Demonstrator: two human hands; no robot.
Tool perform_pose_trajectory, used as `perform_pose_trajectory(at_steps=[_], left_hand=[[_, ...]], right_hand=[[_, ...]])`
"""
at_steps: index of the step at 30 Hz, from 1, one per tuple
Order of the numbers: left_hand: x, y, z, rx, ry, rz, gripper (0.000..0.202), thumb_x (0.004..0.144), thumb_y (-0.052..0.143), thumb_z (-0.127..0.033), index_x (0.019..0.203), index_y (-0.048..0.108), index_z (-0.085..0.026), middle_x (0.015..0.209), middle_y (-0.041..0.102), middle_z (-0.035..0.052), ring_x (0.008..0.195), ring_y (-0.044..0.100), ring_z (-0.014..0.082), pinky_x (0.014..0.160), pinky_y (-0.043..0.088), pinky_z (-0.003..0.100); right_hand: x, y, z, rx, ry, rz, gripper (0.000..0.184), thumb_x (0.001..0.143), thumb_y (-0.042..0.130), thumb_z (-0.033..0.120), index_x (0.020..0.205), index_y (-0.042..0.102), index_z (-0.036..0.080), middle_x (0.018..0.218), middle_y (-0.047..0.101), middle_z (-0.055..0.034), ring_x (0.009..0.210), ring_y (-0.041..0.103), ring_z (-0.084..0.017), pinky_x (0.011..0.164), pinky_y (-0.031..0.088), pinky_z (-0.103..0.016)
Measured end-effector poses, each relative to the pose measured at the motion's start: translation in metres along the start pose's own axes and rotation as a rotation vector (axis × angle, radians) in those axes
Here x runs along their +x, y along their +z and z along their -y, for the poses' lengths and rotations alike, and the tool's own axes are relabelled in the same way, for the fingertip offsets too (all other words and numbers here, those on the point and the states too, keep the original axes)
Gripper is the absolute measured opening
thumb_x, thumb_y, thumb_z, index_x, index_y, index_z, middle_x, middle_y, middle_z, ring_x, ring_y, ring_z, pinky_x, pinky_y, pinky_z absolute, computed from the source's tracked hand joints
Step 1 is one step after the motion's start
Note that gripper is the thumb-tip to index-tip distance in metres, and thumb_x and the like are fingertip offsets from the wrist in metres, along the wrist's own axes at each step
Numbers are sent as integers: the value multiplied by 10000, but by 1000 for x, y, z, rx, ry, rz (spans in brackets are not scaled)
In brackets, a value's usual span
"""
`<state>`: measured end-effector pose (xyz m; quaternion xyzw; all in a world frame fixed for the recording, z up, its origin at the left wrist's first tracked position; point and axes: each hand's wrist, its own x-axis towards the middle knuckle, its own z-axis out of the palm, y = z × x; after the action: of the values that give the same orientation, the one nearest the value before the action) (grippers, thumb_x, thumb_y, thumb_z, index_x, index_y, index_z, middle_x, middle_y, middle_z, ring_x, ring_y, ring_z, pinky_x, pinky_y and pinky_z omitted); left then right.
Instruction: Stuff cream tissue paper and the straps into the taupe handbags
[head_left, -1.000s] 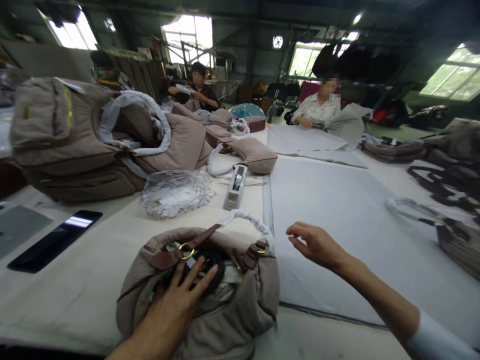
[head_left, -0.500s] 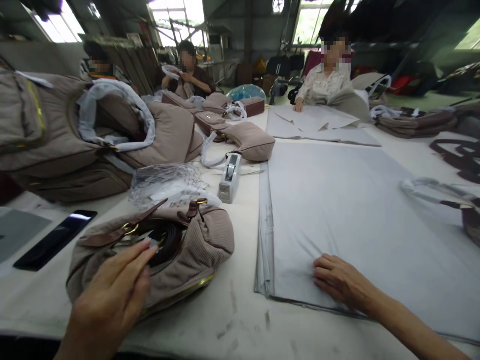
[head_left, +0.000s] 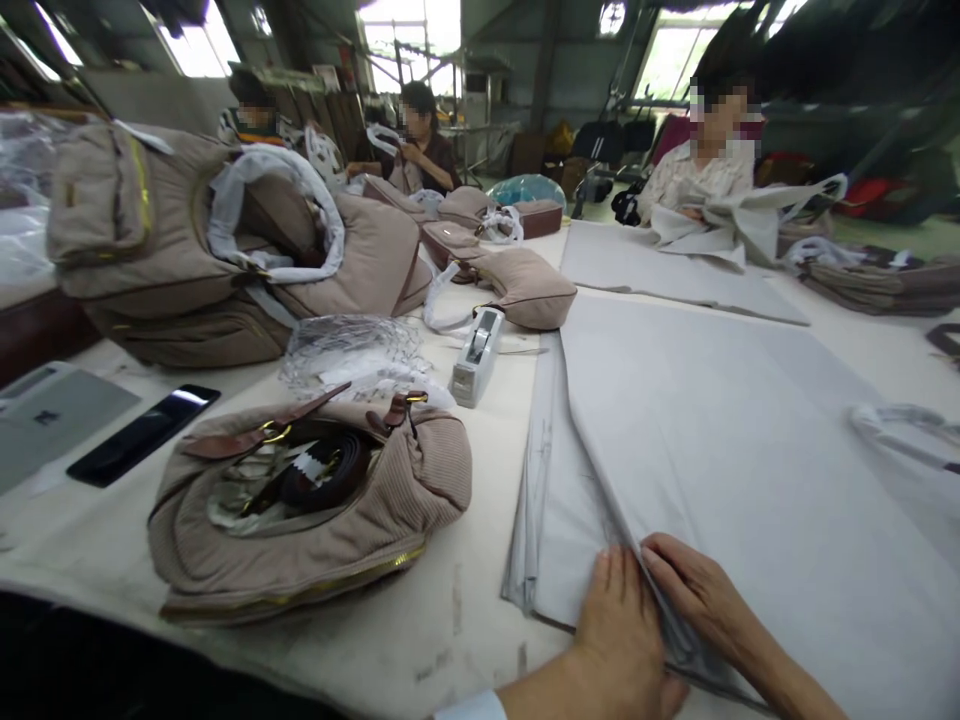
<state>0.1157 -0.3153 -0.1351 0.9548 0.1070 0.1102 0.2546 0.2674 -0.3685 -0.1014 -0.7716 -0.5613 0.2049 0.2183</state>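
Note:
A stack of grey-white paper sheets [head_left: 750, 430] lies in front of me, and the left edge of its top sheet is lifted in a curl. My right hand [head_left: 694, 590] pinches this raised edge near the front of the stack. My left hand [head_left: 622, 610] rests beside it, fingers stretched out flat on the sheets below the lifted edge. Left of the stack sits a taupe corduroy handbag [head_left: 315, 545] with its top gaping. A rolled dark brown strap [head_left: 345, 470] with a whitish wrap lies inside the bag, apart from both hands.
A tape dispenser [head_left: 478, 360] stands behind the handbag, near crumpled clear plastic [head_left: 360, 350]. A black phone [head_left: 142, 435] lies at left. Larger taupe bags [head_left: 360, 250] are piled behind. Across the table a co-worker in a light shirt [head_left: 697, 185] handles paper.
My left hand has left the handbag and moved right onto the paper stack. The top sheet's left edge has been raised by my right hand. The view has swung slightly left.

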Motion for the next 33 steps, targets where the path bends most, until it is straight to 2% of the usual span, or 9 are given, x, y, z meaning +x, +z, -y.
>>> perform_pose_trajectory(at_steps=[4, 8, 10, 13, 16, 20, 26, 29, 33], left_hand=[[0, 10, -5, -122, 1, -60, 780, 880, 435, -448, 1401, 131, 47, 1460, 114, 283, 1360, 38, 376, 1117, 170, 531], [-9, 8, 5, -442, 45, -252, 562, 816, 531, -337, 1320, 410, -119, 1399, 384, 182, 1321, 295, 314, 1125, 159, 521], [-7, 0, 12, -651, -92, -421, 425, 835, 475, -283, 1235, 486, -139, 1338, 458, 165, 1269, 379, 272, 1093, 273, 468], [11, -17, 22, -1060, -490, -561, 428, 857, 444, -318, 1234, 445, -115, 1309, 457, 178, 1194, 449, 244, 937, 447, 361], [37, -31, 31, -1445, -670, -434, 455, 788, 527, -387, 1142, 494, -104, 1076, 602, 152, 899, 602, 219, 700, 506, 303], [53, -35, 39, -1573, -695, -330, 299, 659, 613, -407, 746, 568, -125, 587, 577, 16, 503, 520, 131, 474, 410, 231], [41, -37, 45, -1613, -730, -423, 355, 551, 735, -415, 653, 521, -151, 499, 542, -25, 445, 474, 101, 457, 358, 208], [38, -38, 47, -1632, -717, -486, 404, 534, 765, -445, 620, 494, -159, 482, 500, -51, 434, 433, 79, 459, 342, 199], [37, -38, 45, -1667, -711, -463, 461, 550, 735, -546, 641, 523, -146, 526, 538, -19, 459, 477, 97, 490, 386, 220]], right_hand=[[16, 6, 4, -58, 155, -115, 349, 809, 432, 544, 694, 445, 215, 579, 476, 26, 555, 459, -151, 579, 383, -286], [21, 4, 1, 141, 239, -197, 410, 786, 420, 586, 619, 415, 212, 559, 464, 17, 566, 452, -159, 570, 374, -285], [19, -5, -2, 392, 326, -120, 427, 788, 427, 609, 662, 466, 203, 608, 534, 1, 619, 515, -180, 602, 419, -290], [16, -18, -2, 709, 427, 17, 427, 768, 499, 611, 771, 533, 186, 706, 625, -19, 697, 589, -208, 676, 469, -315], [17, -24, -2, 790, 426, 63, 432, 765, 524, 601, 783, 554, 171, 716, 640, -21, 711, 602, -206, 689, 476, -317], [19, -19, -9, 624, 366, 61, 438, 804, 455, 597, 736, 529, 171, 637, 581, 1, 616, 547, -167, 584, 442, -278], [17, 7, 5, 214, 111, -353, 269, 796, 549, 437, 868, 556, 178, 770, 579, -26, 673, 532, -155, 652, 430, -271], [15, 18, 22, 289, 39, -280, 281, 863, 452, 427, 844, 585, 180, 763, 585, -27, 687, 524, -153, 656, 416, -253], [14, 27, 36, 435, 115, -139, 400, 894, 340, 505, 751, 530, 183, 675, 503, 5, 650, 465, -140, 594, 381, -231]])
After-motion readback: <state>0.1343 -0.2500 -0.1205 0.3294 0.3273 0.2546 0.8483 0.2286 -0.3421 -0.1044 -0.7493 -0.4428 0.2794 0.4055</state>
